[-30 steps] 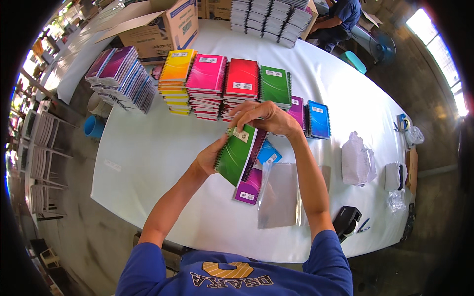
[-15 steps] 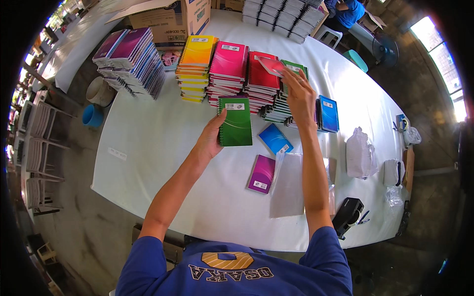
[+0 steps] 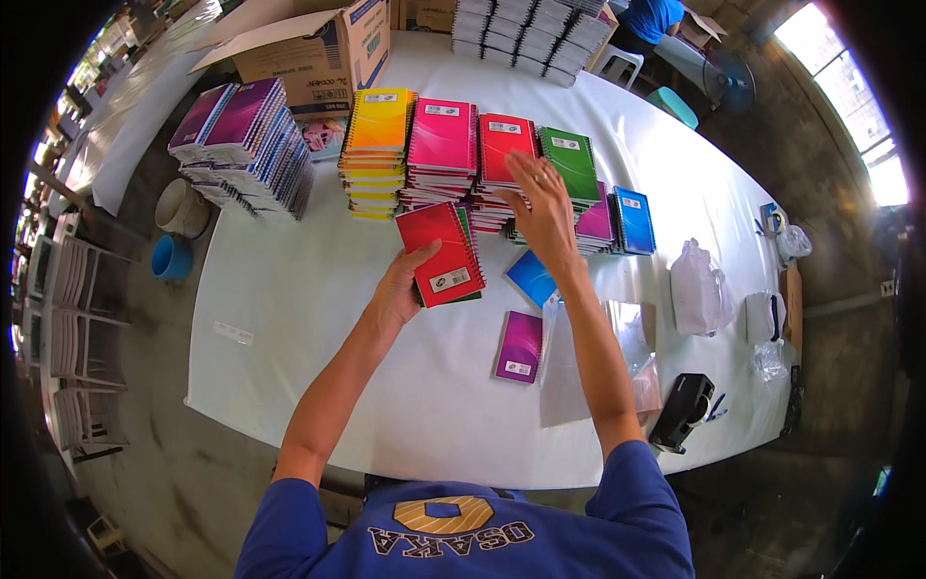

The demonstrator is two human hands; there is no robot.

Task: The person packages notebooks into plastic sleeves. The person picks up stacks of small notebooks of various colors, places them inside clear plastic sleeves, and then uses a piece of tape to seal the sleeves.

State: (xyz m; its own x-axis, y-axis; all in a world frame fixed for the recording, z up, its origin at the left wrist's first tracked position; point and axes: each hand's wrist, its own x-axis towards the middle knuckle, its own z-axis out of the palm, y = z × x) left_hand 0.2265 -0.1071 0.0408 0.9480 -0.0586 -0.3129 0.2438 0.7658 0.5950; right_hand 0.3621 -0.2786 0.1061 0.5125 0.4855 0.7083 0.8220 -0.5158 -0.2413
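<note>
- Left hand (image 3: 403, 281) is clamping a red spiral notebook (image 3: 439, 253) over a green spiral notebook (image 3: 468, 296), thumb on the cover. The pair is sitting skewed above the bench (image 3: 289, 386), a bit left of its middle, so a loosening thumb could let the top one slide off.
- The wire bindings could be snagging too, if those two covers are shifting against each other.
- Right hand (image 3: 546, 214) is hovering well apart from the left, fingers stretched out, looking empty. It's reaching over the red stack (image 3: 507, 145) and green stack (image 3: 571, 166) toward the far edge; can't tell if it's touching. A clumsy brush could be toppling those, since they're leaning unevenly.
- A loose blue notebook (image 3: 532, 278) is lying under that forearm, so a dropping wrist could be knocking it askew.
- Clear plastic sleeves (image 3: 569, 396) are lying beside the purple notebook (image 3: 520, 347), toward the near edge. They're looking slippery, so a dragging arm could be carrying them off.
- The black tape dispenser (image 3: 683, 413) is standing close to the near-right edge; a stray elbow could be tipping it over.
</note>
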